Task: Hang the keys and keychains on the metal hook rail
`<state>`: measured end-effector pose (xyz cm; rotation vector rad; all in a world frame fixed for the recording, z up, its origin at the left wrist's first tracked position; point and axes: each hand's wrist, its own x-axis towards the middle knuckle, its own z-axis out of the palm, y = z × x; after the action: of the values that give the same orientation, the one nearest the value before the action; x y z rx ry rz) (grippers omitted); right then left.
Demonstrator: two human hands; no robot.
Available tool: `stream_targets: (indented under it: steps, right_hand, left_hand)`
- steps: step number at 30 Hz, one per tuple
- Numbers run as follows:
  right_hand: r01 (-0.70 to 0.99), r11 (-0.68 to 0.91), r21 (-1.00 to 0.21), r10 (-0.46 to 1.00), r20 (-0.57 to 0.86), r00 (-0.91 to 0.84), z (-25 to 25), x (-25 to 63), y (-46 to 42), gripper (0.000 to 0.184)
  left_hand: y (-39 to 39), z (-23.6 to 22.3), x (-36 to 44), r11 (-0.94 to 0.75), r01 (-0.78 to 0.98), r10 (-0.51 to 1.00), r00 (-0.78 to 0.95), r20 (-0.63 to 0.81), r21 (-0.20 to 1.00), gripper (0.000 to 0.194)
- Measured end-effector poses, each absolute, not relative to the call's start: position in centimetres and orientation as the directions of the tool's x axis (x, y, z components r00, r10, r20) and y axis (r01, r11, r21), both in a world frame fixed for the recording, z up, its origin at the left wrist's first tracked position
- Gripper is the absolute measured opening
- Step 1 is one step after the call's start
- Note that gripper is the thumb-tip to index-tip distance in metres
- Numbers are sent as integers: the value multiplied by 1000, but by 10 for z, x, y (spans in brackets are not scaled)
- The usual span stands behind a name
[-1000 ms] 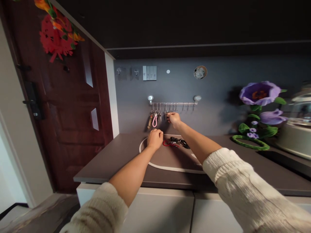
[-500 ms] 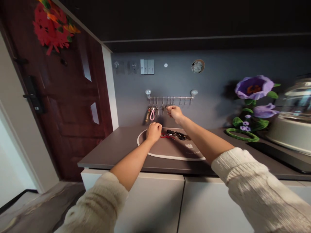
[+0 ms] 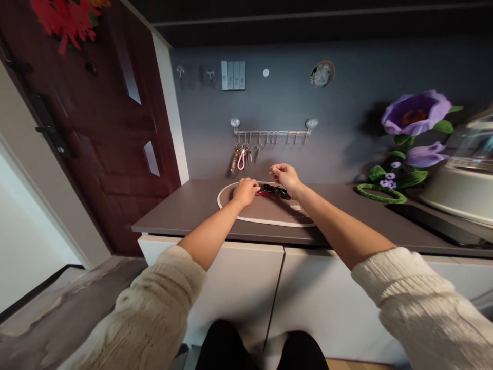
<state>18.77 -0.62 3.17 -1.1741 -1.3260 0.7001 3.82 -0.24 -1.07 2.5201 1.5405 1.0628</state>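
My left hand (image 3: 245, 192) is low over the left part of an oval brown mat (image 3: 254, 211), its fingers curled closed beside a heap of keys (image 3: 275, 191) with a red cord. Whatever its fingers may hold is hidden. My right hand (image 3: 287, 179) hovers over the heap's right end, thumb and fingertips drawn together; I cannot make out anything between them. Above both hands, a clear hook rail (image 3: 273, 133) on the wall carries a patterned strap (image 3: 233, 162), a pink loop (image 3: 241, 160), some keys and a single key (image 3: 258, 153).
Purple felt flowers (image 3: 416, 115) and a cream appliance (image 3: 458, 190) with a clear top stand at the right, near a dark flat slab (image 3: 435, 226). White cabinet doors (image 3: 231, 282) are below the counter. A dark red door (image 3: 115, 154) is at the left.
My right hand has come down from beside the single key on the rail to just above the heap. My left hand stays near the mat. The camera has tilted downward.
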Motion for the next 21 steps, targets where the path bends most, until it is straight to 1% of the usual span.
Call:
stream_targets:
  steps: [4,6,8,11,14,17,21]
  right_hand:
    - [253,320,-913,913,368,173,12,192,-13,9]
    - [303,343,-889,903,401,155,4,193,-15,10]
    - [395,370,-841,887,447,120,-2,193,-17,10]
    - [567,402,-718,860,510,36,-6,192,-20,8]
    - [691,406,-598,853,519,-52,-7,191,-21,10]
    - [746,399,-533,854,513,-91,-9,190,-20,11]
    - [767,388,-510,853,515,-89,-10,190,-18,11]
  left_hand:
    - [-2,-12,32,-502,806,811,312,495,314,15]
    - [0,-14,29,-508,804,812,330,481,307,16]
    - [3,-15,27,-517,802,814,354,460,298,16]
    - [8,-16,24,-524,804,818,381,431,283,15]
    - [14,-17,23,-529,804,815,393,425,272,14]
    - [17,-18,22,-533,808,811,402,425,253,14]
    - [17,-17,23,-543,819,797,433,422,184,16]
